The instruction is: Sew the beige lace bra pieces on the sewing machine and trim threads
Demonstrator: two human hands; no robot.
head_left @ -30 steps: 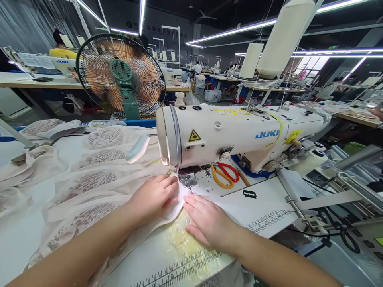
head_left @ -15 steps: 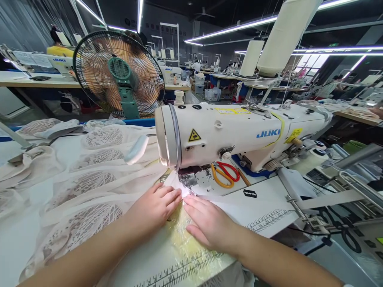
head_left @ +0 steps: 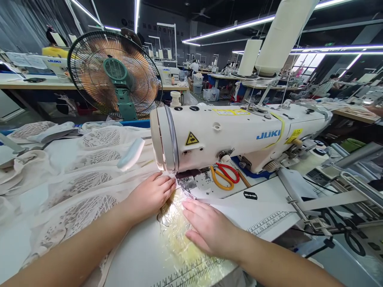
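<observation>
My left hand is at the left side of the needle area of a white sewing machine, fingers bent and pressed together on white fabric. Most of that fabric is hidden under the fingers and the machine head. My right hand lies palm down in front of the metal plate, fingers stretched forward and thumb apart. Its fingertips touch the surface near a small metal guide. Between the hands, clear film covers a yellowish patch on the table.
Pale lace garment pieces spread across the left. Scissors with red and orange handles lie under the machine arm, near a black razor blade. A large fan stands behind; thread cones rise at the right. A person in yellow sits far left.
My left hand has shifted left and slightly away from me, widening the gap between the hands and uncovering more of the yellowish patch. My right hand stays nearly in place. The view has shifted slightly.
</observation>
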